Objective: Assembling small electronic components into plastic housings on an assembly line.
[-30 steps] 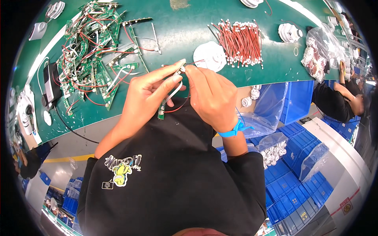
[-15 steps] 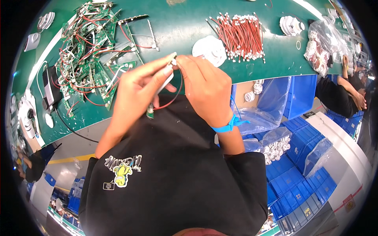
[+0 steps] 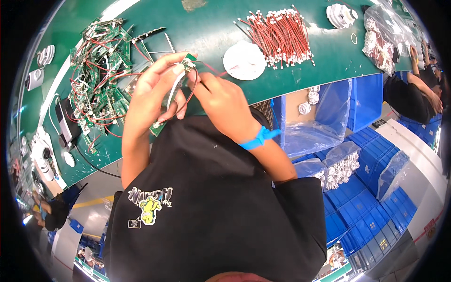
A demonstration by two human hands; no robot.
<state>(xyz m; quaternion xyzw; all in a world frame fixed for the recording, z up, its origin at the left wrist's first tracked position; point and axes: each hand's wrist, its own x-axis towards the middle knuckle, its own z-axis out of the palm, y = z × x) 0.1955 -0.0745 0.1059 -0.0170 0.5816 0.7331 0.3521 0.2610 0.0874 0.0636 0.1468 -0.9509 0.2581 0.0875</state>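
My left hand (image 3: 143,96) is closed on a green circuit board (image 3: 189,59) with pale connectors, its upper end standing out past the fingertips. A white strip runs down through this hand. A red-and-black wire (image 3: 191,94) loops from the board's connector to a green board piece (image 3: 157,128) below the palm. My right hand (image 3: 228,105), with a blue band at the wrist, has its fingers pinched together close to the connector; what they hold is hidden. Above those fingers, a blurred red wire (image 3: 213,70) stretches toward a white round disc (image 3: 244,61).
A tangled heap of wired circuit boards (image 3: 101,70) covers the left of the green table (image 3: 202,28). Red cables (image 3: 279,37) lie bundled at the back, near a white round part (image 3: 341,16) and a bag of parts (image 3: 379,40). Blue bins (image 3: 366,101) stand at the right.
Both hands have moved left, and my right hand has come slightly lower, away from the board's end. More of the green board shows, and a blurred red wire now appears above my right fingers.
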